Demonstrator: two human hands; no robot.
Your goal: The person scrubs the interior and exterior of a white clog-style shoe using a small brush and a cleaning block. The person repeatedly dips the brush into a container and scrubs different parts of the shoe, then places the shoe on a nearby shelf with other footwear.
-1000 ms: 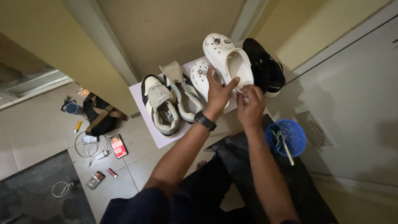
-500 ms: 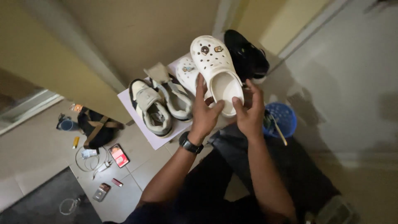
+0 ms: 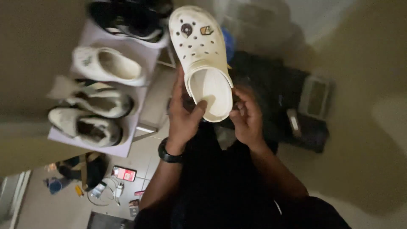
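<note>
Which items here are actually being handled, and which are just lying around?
In hand:
- white clog, with charms on its toe
- left hand, thumb inside the clog's opening
- right hand, at the clog's heel edge

Lying about:
- second white clog on the pale board
- pair of sneakers
- black shoe
- red phone and cables on the floor

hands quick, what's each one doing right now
Left hand: closed on the white clog, thumb inside the heel opening.
Right hand: fingers curled against the clog's heel rim, gripping it from the other side.
</note>
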